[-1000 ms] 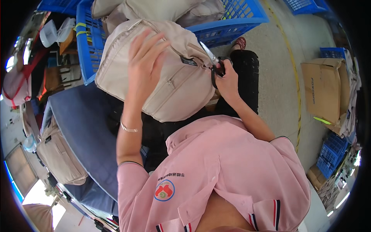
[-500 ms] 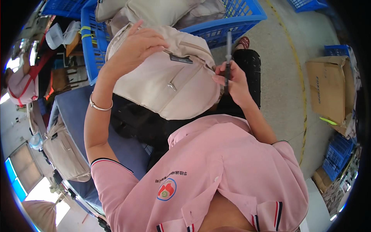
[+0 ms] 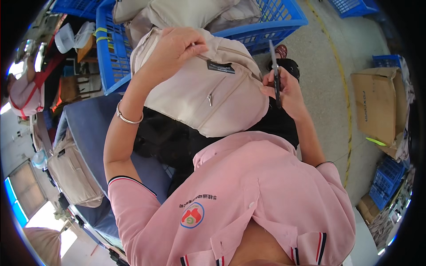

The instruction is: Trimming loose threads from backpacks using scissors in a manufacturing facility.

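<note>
A beige fabric backpack (image 3: 208,88) with a rounded top rests on the person's lap, over black trousers (image 3: 177,142), its front face turned up toward the camera. The cloth is smooth and pale; a small dark rectangular label (image 3: 220,67) sits near its upper part, and below it a slanted zip pocket carries a small metal zip pull (image 3: 209,99). Seams curve around the front panel.

The left hand (image 3: 175,46) is on the top edge of the backpack, fingers curled and pinching the fabric there. A thin silver bangle (image 3: 128,116) circles that wrist. The right hand (image 3: 286,88) is at the right edge of the backpack, touching it, and is closed around a slim dark pair of scissors (image 3: 275,73) whose blades point up and away from the person.

Just beyond the backpack stands a blue plastic lattice crate (image 3: 275,22) holding more beige bags (image 3: 186,11). At the person's left lies a dark blue padded surface (image 3: 88,128) with another beige bag (image 3: 71,170) along its outer edge. An open brown cardboard box (image 3: 372,106) stands on the concrete floor (image 3: 328,66), well apart, at the right.
</note>
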### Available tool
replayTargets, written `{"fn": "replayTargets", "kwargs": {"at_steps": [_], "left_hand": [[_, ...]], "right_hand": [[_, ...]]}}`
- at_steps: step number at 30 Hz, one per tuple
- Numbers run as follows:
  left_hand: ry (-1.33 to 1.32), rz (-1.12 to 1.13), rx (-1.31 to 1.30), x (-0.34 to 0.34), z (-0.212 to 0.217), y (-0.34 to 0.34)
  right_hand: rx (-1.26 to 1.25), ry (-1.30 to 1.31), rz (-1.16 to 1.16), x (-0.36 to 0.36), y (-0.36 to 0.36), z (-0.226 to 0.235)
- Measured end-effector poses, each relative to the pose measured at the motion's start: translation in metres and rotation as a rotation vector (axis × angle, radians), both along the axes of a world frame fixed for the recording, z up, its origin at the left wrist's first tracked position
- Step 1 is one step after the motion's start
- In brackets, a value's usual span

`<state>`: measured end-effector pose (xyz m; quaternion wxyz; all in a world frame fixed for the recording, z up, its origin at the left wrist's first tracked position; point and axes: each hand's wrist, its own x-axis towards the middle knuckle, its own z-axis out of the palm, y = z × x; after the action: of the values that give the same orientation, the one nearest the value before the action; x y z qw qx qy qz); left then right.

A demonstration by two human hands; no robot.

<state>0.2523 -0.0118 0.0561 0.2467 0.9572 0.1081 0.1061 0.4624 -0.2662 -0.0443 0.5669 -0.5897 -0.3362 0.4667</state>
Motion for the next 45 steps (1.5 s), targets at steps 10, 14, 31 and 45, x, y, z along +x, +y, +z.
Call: {"fn": "replayTargets", "kwargs": {"at_steps": [10,14,31,45], "left_hand": [[0.047,-0.158,0.093,-0.002,0.005,-0.013],[-0.014,-0.122,0.136,0.0,0.0,-0.017],[0.001,0.02,0.098,-0.021,0.027,-0.001],[-0.049,0.034,0.058,-0.03,0.022,0.003]], "right_hand": [[-0.067,-0.224,-0.061,0.001,0.005,-0.011],[-0.028,-0.458,-0.189,-0.01,0.026,0.005],[0.084,-0.045,-0.061,-0.045,0.09,0.044],[0.191,-1.301,0.237,-0.003,0.046,0.041]]}}
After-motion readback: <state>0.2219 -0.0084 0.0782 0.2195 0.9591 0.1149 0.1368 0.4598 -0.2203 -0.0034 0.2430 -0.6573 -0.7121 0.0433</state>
